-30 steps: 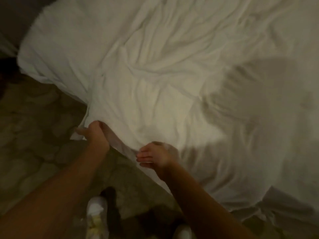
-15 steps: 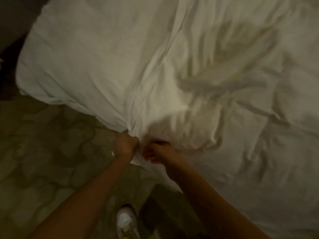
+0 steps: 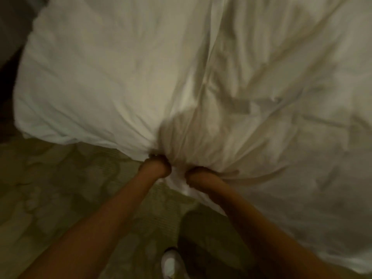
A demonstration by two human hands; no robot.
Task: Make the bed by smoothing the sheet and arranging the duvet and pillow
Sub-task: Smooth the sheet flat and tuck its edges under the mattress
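Closest to me, a white shoe (image 3: 171, 262) stands on the patterned carpet (image 3: 60, 188), at the bottom edge between two bare forearms. Following the arms up, I see the left grip (image 3: 156, 165) and the right grip (image 3: 194, 174) just beside each other at the near edge of the white duvet (image 3: 100, 87). Each is curled tight on a bunched handful of the duvet's edge, fingers buried in the cloth. A small tongue of white fabric hangs between and below them, over the carpet. From the grips, creases fan out across the duvet, and one long fold runs away towards the top of my view. Left of that fold the duvet is puffed, fairly smooth and brightly lit; right of it the cloth is rumpled and shadowed. The duvet fills the upper and right parts of my view, its left corner ending above the carpet. The far left is too dark to make out.
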